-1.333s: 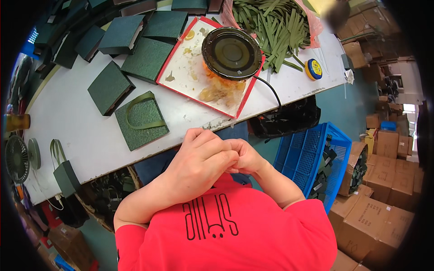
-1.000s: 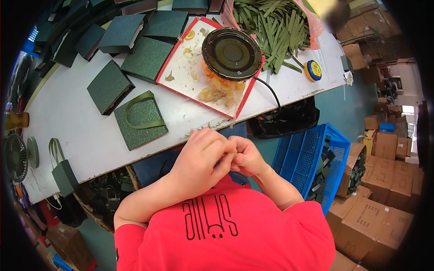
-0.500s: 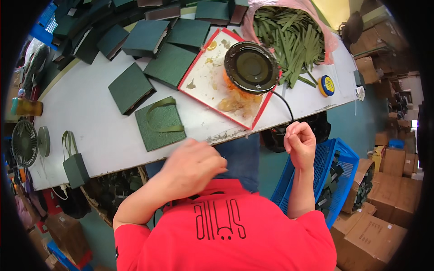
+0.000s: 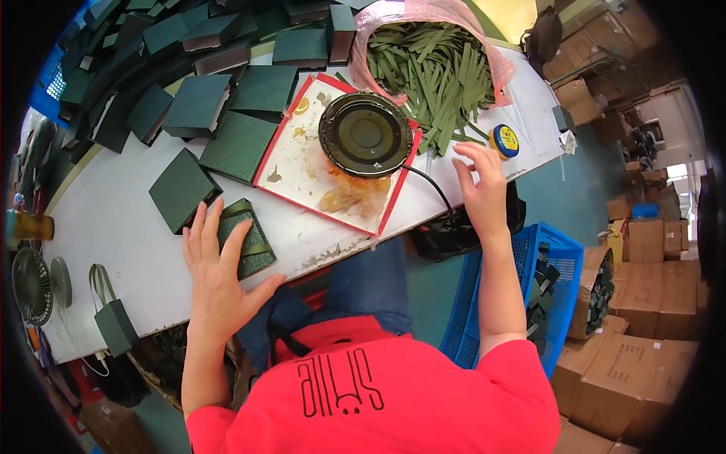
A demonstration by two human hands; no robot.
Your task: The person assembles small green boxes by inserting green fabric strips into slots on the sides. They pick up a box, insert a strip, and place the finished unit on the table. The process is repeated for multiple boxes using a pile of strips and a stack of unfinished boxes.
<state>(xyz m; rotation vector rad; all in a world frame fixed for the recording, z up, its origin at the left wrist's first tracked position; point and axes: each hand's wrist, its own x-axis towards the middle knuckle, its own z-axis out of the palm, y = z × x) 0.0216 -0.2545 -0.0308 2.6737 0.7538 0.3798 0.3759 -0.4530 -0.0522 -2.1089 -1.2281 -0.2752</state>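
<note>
My left hand (image 4: 215, 268) reaches over the table's near edge, its fingers spread and pointing away from me. They lie over the left side of a dark green textured square panel (image 4: 255, 265) with an olive ribbon (image 4: 259, 248) across it; whether they touch it I cannot tell. Just beyond the fingertips lies a dark green box (image 4: 181, 189). My right hand (image 4: 485, 189) is raised near the table edge, thumb apart from bent fingers, with nothing visible in it. It is nearest a round blue-and-yellow tin (image 4: 504, 141) and a heap of olive ribbon strips (image 4: 439, 76).
A round black pot (image 4: 366, 135) with a cable stands on a red-edged white board (image 4: 283, 178) smeared with amber residue. Several green boxes (image 4: 198, 106) crowd the far left. A pink bag (image 4: 495, 64) surrounds the strips. A blue crate (image 4: 563, 295) and cartons (image 4: 643, 303) stand right.
My left hand has moved left and forward from my chest to the panel, its fingers spreading. My right hand has risen and uncurled. The whole view has shifted slightly.
</note>
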